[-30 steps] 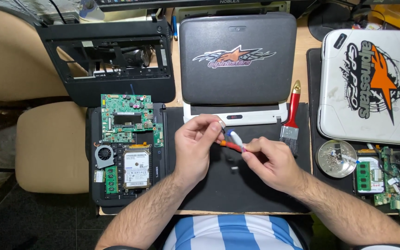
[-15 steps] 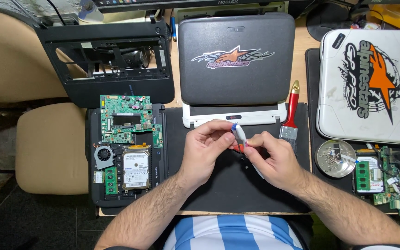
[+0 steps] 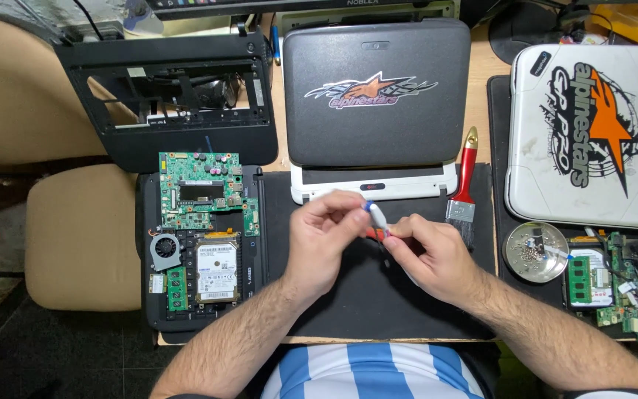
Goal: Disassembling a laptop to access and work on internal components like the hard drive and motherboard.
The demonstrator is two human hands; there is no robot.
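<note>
- head view, centre: the left hand (image 3: 324, 235) and the right hand (image 3: 428, 255) meet over the flat black work mat (image 3: 378, 310), both pinched shut on a small screwdriver with a white and blue cap and an orange shaft (image 3: 376, 220). the left fingers close round its upper end, the right fingers hold it lower down; the tip is hidden between them.
- head view, far side: just beyond the hands lies a closed dark grey small laptop with a white base edge (image 3: 375, 103), near edge almost touching the knuckles.
- head view, left: an opened black laptop base with a green circuit board, fan and silver hard drive (image 3: 199, 244), and farther off a bare black plastic laptop frame (image 3: 167, 92).
- head view, right: a red-handled paintbrush (image 3: 464, 185), a round metal dish of screws (image 3: 534, 251), and a white closed laptop with an orange star sticker (image 3: 588, 133).
- judgement: the step looks like readying the driver, perhaps seating or turning its end; a next move would need a steady single-hand grip before it meets a screw.
</note>
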